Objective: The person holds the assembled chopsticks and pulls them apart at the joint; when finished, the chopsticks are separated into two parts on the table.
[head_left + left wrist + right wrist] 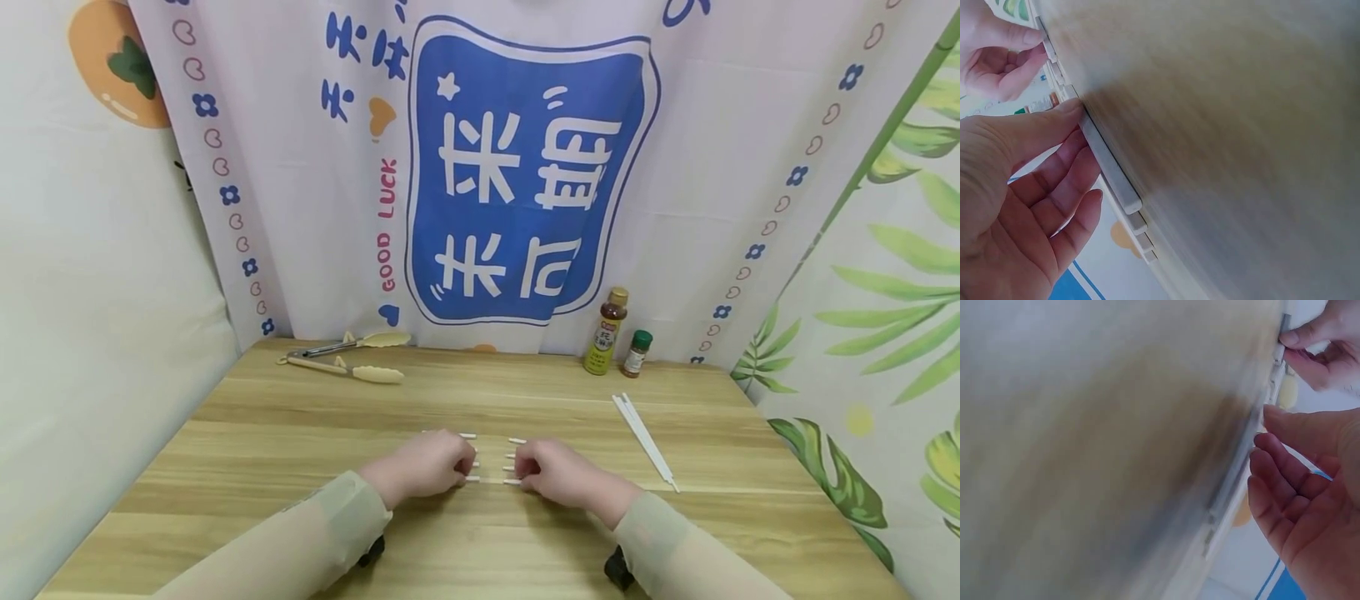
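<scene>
Several slim white sticks lie in two groups on the wooden table, their inner ends facing each other across a narrow gap. My left hand (433, 465) pinches the nearest stick of the left group; in the left wrist view this white stick (1112, 164) has the thumb on its near side and curled fingers beyond. Opposite, my right hand (561, 473) holds the nearest white stick (512, 482) of the right group between thumb and fingertips. Both hands hide much of the sticks behind them in the head view.
More white sticks (645, 442) lie slanted together on the right. Tongs (345, 365) rest spread at the back left of the table (300, 417). A sauce bottle (606, 333) and a green-capped jar (636, 354) stand at the back right, before a printed curtain (345, 242).
</scene>
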`<state>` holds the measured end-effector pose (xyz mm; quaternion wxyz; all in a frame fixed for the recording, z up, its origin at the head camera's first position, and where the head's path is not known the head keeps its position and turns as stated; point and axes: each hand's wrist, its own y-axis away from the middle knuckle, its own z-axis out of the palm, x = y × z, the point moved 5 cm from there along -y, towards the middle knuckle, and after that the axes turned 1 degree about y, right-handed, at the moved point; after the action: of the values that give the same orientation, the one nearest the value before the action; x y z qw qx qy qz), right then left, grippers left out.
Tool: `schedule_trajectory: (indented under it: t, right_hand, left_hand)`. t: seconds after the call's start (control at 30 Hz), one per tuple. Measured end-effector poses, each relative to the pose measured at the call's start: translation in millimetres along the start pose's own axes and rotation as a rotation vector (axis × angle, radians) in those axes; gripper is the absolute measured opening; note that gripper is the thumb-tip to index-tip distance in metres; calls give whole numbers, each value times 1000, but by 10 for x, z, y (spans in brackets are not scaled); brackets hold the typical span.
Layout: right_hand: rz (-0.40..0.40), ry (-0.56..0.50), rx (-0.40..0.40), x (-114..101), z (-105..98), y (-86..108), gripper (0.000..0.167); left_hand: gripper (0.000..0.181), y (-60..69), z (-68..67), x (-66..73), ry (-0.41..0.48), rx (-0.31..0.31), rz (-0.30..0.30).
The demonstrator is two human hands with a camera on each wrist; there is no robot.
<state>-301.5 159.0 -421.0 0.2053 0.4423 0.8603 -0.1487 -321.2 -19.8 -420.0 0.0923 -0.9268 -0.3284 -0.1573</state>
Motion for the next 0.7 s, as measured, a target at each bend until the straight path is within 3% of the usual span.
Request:
schedule_trajectory:
  t: [0.17,0.27,0.4,0.57,0.7]
  right_hand:
    - [65,-60,95,202,-282,28,13]
    - [186,9,164,393,-566,85,11]
    - [389,122,182,690,-841,224,12]
    - [582,178,130,1029,-933,446,11]
    - [658,182,131,1217,-918,596,11]
  left_hand:
    - [26,-8,0,17,-12,-6,11]
    - [27,-9,-2,23,-15,-5,14]
    - [28,-2,-10,17,-13,-6,5]
    - [27,-6,-5,4,-1,-20,-9]
    - [26,-24,9,2,10,-34,-14]
